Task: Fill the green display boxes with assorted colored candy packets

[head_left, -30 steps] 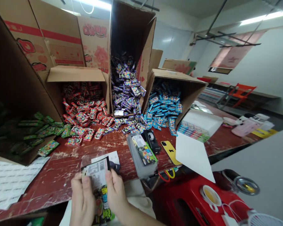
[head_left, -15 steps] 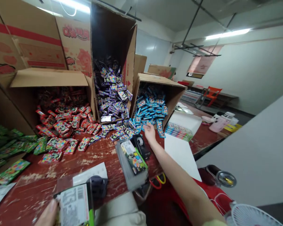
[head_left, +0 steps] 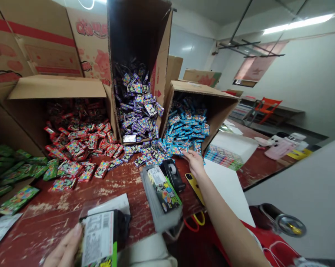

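Observation:
My left hand (head_left: 64, 249) grips a clear pouch with a black label and barcode (head_left: 99, 239) at the bottom edge of the view. My right hand (head_left: 194, 161) is stretched far forward, fingers spread, at the near edge of the heap of blue candy packets (head_left: 187, 128) spilling from a tipped carton (head_left: 206, 94). It holds nothing that I can see. A black tape dispenser (head_left: 173, 175) and a yellow phone (head_left: 193, 185) lie just beside my right forearm.
Tipped cartons spill purple packets (head_left: 138, 111), red packets (head_left: 78, 142) and green packets (head_left: 15, 174) onto the worn red table (head_left: 72, 207). A stack of clear pouches (head_left: 160, 196), a white box (head_left: 232, 146), white sheets (head_left: 228, 189) and scissors (head_left: 193, 222) lie near.
My right hand left the pouch, reached out to the blue packets, and has now drawn back slightly toward their near edge. The left hand keeps the pouch low.

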### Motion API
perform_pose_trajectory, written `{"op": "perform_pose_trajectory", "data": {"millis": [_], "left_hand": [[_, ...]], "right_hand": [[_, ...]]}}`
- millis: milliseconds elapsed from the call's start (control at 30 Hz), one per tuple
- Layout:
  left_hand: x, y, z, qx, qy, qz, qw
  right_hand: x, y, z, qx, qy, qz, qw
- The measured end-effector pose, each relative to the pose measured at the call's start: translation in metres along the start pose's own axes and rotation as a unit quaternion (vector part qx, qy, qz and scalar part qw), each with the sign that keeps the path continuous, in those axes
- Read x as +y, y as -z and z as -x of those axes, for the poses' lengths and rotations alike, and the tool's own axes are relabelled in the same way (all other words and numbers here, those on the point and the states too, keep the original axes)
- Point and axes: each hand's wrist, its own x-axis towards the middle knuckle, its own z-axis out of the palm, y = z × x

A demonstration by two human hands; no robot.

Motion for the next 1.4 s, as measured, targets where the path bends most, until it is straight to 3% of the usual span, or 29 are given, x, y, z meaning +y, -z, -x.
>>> {"op": "perform_pose_trajectory", "data": {"millis": [100,167,267,400,500,567,700,767,867,967,1033,1100,1233,1333,1400], "left_hand": [[0.01,-0.012,0.015,-0.073,0.029,0.048,0.996],[0.019,-0.015,0.032,-0.131,0.026,0.078,0.988],[0.037,-0.011,0.055,-0.184,0.0,0.091,0.979],[0.057,0.003,0.073,-0.192,-0.02,0.109,0.975],[0.063,0.012,0.076,-0.18,-0.021,0.121,0.976],[0.062,0.016,0.074,-0.169,-0.012,0.126,0.977],[0.056,0.018,0.07,-0.176,0.0,0.126,0.976],[0.055,0.017,0.071,-0.19,-0.002,0.132,0.973],[0.058,0.014,0.076,-0.209,-0.001,0.144,0.967],[0.06,0.013,0.081,-0.203,0.004,0.141,0.969],[0.061,0.012,0.082,-0.189,0.002,0.129,0.974],[0.06,0.011,0.081,-0.179,0.006,0.123,0.976],[0.058,0.011,0.076,-0.187,0.026,0.133,0.973],[0.057,0.011,0.074,-0.205,0.024,0.133,0.969],[0.057,0.011,0.074,-0.215,0.025,0.136,0.967]], "right_hand": [[-0.04,-0.011,0.06,-0.134,0.015,-0.122,0.983],[-0.072,-0.032,0.101,-0.223,0.037,-0.186,0.956],[-0.111,-0.067,0.147,-0.296,0.091,-0.202,0.929],[-0.136,-0.101,0.17,-0.396,0.163,-0.156,0.89],[-0.142,-0.109,0.172,-0.498,0.198,-0.087,0.84],[-0.145,-0.11,0.171,-0.533,0.209,-0.06,0.818],[-0.155,-0.109,0.167,-0.443,0.233,-0.094,0.861],[-0.16,-0.11,0.17,-0.414,0.255,-0.121,0.866],[-0.163,-0.112,0.18,-0.437,0.312,-0.122,0.835],[-0.161,-0.11,0.187,-0.494,0.363,-0.057,0.788],[-0.159,-0.109,0.187,-0.543,0.362,-0.002,0.758],[-0.157,-0.109,0.184,-0.572,0.335,0.017,0.748],[-0.152,-0.115,0.18,-0.552,0.279,-0.007,0.786],[-0.15,-0.119,0.183,-0.48,0.273,-0.027,0.833],[-0.149,-0.12,0.189,-0.431,0.302,-0.052,0.849]]}}
